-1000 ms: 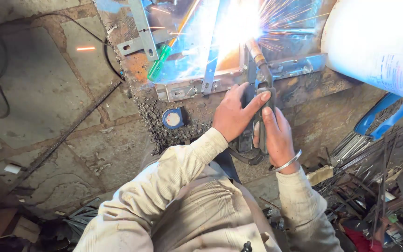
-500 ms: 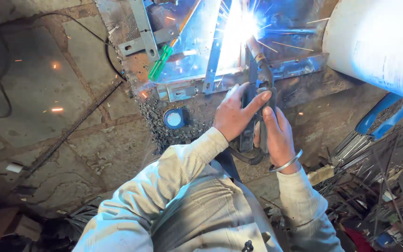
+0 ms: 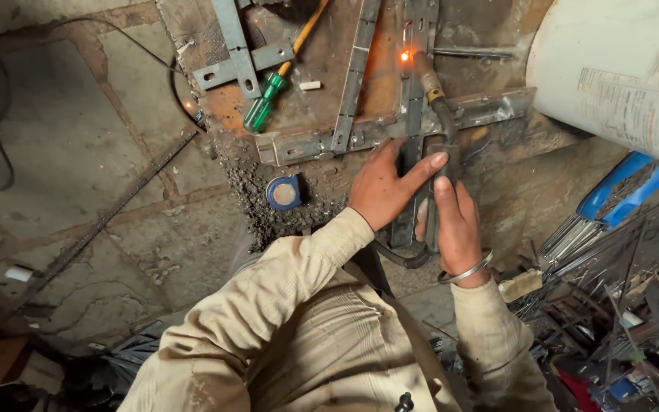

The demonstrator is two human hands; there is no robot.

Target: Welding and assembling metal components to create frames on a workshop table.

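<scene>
Head view: the welding arc has gone out, leaving an orange glow on the steel frame on the floor. Right hand grips the electrode holder; left hand steadies it, fingers spread.

Cracked stone floor fills nine o'clock, gritty with dark slag toward the centre. A white sack sits at two o'clock. Scrap metal clutters four o'clock.
</scene>
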